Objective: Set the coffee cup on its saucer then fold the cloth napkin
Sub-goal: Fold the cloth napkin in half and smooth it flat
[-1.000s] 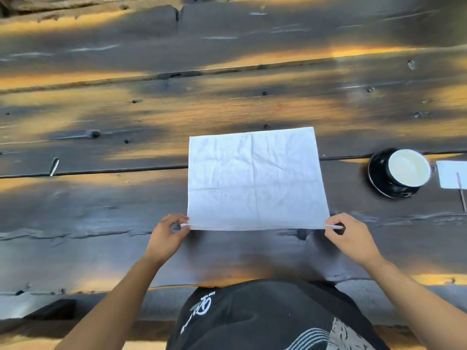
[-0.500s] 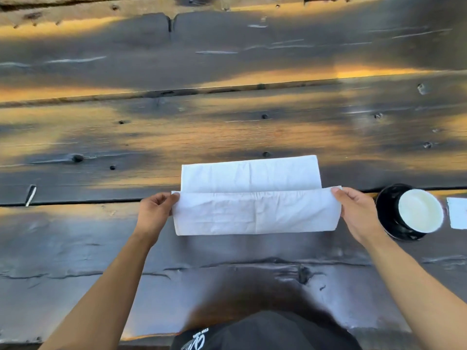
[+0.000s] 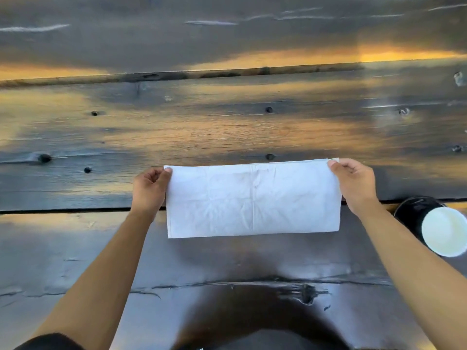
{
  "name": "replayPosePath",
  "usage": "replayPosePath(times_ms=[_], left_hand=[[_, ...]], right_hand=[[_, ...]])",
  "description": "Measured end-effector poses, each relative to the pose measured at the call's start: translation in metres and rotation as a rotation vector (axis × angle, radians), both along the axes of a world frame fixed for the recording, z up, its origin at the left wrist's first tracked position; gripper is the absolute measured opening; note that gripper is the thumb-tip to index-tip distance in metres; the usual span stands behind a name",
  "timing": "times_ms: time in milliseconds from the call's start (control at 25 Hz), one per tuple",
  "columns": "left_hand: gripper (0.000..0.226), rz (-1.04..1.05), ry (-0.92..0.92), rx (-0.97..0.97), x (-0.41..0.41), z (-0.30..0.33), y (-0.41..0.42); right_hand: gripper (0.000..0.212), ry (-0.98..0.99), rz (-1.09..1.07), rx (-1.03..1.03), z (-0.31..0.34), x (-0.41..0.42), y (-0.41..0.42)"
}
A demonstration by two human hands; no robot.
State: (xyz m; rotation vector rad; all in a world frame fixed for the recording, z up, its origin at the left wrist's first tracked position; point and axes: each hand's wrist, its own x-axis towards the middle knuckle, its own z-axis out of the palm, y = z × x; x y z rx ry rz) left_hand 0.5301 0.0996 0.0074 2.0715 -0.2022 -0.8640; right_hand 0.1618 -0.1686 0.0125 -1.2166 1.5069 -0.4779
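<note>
The white cloth napkin [image 3: 252, 199] lies on the dark wooden table as a wide rectangle, folded in half with its doubled edges along the far side. My left hand [image 3: 149, 189] pinches its far left corner. My right hand [image 3: 353, 184] pinches its far right corner. To the right, the coffee cup [image 3: 443, 231], white inside, stands on its black saucer [image 3: 410, 213]; my right forearm covers part of the saucer.
The table [image 3: 227, 127] is made of long dark planks with gaps, knots and orange glare patches. A crack and a knot hole [image 3: 305, 294] mark the near plank. My dark shirt shows at the bottom edge.
Both hands carried the napkin's near edge away from me and laid it on the far edge, so the flat square is now a half-height rectangle. The view has tilted down and closer.
</note>
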Motion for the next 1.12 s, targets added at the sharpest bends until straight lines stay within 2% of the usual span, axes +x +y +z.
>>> replayPosePath(times_ms=[200, 440, 840, 960, 1040, 1120], left_hand=[[0.025, -0.052, -0.067, 0.12, 0.009, -0.009, -0.003], [0.006, -0.115, -0.179, 0.204, 0.013, -0.014, -0.002], [0.018, -0.08, -0.278, 0.28, 0.008, -0.018, -0.009], [0.021, -0.147, -0.478, 0.273, -0.004, -0.017, -0.004], [0.029, -0.301, -0.731, 0.274, -0.016, -0.02, 0.006], [0.041, -0.553, -0.921, 0.283, -0.028, -0.027, 0.022]], right_hand=[[0.016, 0.145, 0.028, -0.029, -0.011, 0.01, -0.009], [0.016, 0.397, 0.081, -0.109, -0.015, 0.014, -0.011], [0.024, 0.522, 0.038, -0.187, -0.02, 0.019, -0.003], [0.025, 0.591, 0.091, -0.43, -0.018, 0.029, 0.016], [0.026, 0.558, 0.307, -0.642, -0.017, 0.055, 0.048], [0.03, 0.4, 0.581, -0.663, -0.015, 0.098, 0.093]])
